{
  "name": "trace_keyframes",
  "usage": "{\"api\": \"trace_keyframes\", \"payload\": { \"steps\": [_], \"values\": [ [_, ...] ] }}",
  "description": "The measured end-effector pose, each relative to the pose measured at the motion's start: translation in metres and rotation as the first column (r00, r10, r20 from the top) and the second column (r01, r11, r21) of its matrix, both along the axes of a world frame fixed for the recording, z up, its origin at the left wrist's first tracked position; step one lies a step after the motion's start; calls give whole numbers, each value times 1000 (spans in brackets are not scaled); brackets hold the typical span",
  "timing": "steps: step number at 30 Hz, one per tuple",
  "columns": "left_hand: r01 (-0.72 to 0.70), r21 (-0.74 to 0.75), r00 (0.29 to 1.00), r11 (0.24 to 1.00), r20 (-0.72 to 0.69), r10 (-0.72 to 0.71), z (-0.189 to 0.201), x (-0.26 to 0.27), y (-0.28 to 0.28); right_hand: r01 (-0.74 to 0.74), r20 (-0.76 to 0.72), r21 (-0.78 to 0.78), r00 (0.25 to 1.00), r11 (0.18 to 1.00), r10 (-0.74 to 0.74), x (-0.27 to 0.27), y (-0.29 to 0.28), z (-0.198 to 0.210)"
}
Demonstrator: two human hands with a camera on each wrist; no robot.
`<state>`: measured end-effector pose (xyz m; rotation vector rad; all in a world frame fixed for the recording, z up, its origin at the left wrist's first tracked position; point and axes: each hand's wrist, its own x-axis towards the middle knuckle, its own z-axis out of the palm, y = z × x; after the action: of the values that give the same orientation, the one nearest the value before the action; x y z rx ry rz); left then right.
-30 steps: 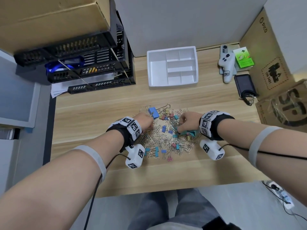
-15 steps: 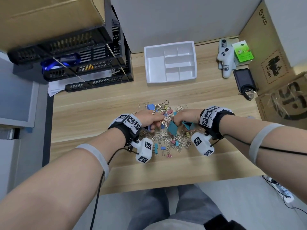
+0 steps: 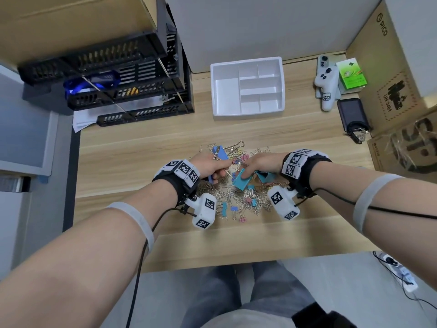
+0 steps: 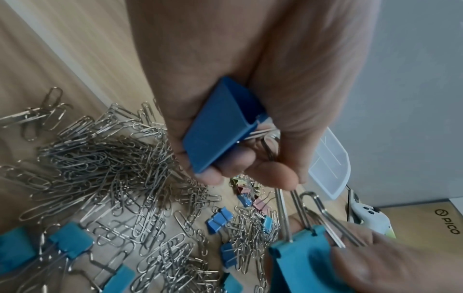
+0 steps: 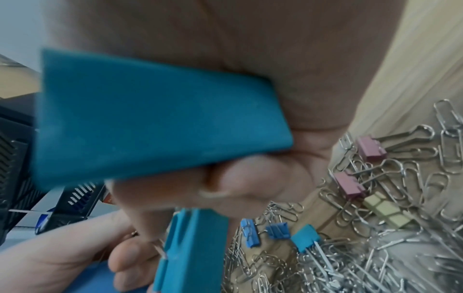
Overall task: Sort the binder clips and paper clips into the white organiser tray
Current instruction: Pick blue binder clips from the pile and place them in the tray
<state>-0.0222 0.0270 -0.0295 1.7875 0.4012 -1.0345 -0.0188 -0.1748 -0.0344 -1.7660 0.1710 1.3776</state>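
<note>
Hands: your left hand (image 3: pixel 210 165) gripped a dark blue binder clip (image 4: pixel 220 126), fingers curled tight round it; your right hand (image 3: pixel 262 163) held two large teal binder clips (image 3: pixel 241 182), fingers curled over them.
Pile: loose paper clips (image 3: pixel 236 195) and small binder clips lay on the desk (image 3: pixel 142 162) under both hands.
Tray: the white organiser tray (image 3: pixel 224 91) sat at 12 o'clock from the pile, well apart, with nothing visible in its compartments.
Snag risk: wire handles stuck out between your hands, close together; you could have hooked them on each other or dragged paper clips up with them.
Drop risk: two clips in one hand looked a loose hold; one could have slipped back into the pile.
Mix risk: any stray paper clips riding along could have landed in the wrong compartment.
</note>
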Motion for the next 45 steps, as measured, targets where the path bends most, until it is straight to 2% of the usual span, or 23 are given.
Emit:
{"api": "trace_keyframes", "payload": {
  "steps": [3, 8, 12, 15, 18, 21, 23, 26, 29, 38, 42, 45],
  "values": [
    [-29, -39, 1000, 999, -4, 28, 0, -1, 0, 15, -36, -23, 999, 1000, -16, -1, 1, -2],
    [-8, -10, 1000, 1000, 10, 9, 5, -2, 5, -16, 12, -61, 1000, 998, 17, 1, 8, -1],
    [28, 41, 999, 999, 24, -29, 10, 0, 22, 37, 253, -151, 967, 988, 2, 7, 13, -9],
    [26, 84, 999, 996, 26, -29, 13, 4, 45, 53, 439, -174, 898, 983, 29, 20, 24, -6],
    [70, 127, 997, 989, 26, -74, 19, 6, 66, -35, 572, -260, 799, 965, 183, 34, 41, -2],
    [107, 165, 991, 980, 64, -119, 21, 5, 82, -163, 609, -421, 679, 892, 411, 48, 60, -10],
    [69, 134, 996, 988, 47, -76, 16, 4, 90, -229, 590, -504, 613, 833, 526, 51, 71, -16],
    [87, 191, 996, 978, -15, -85, 9, -3, 99, -292, 534, -582, 567, 759, 627, 48, 86, -25],
    [124, 275, 992, 953, 1, -130, 7, -7, 103, -284, 510, -642, 537, 713, 673, 47, 94, -31],
    [139, 386, 989, 912, -4, -149, 1, 8, 97, -358, 478, -518, 631, 776, 611, 57, 76, -6],
    [146, 372, 987, 917, 8, -161, 7, 23, 75, -256, 451, -261, 820, 931, 352, 63, 53, 20],
    [186, 352, 977, 917, 28, -209, 12, 31, 61, -87, 350, -95, 929, 992, 115, 67, 38, 28]
  ]
}}
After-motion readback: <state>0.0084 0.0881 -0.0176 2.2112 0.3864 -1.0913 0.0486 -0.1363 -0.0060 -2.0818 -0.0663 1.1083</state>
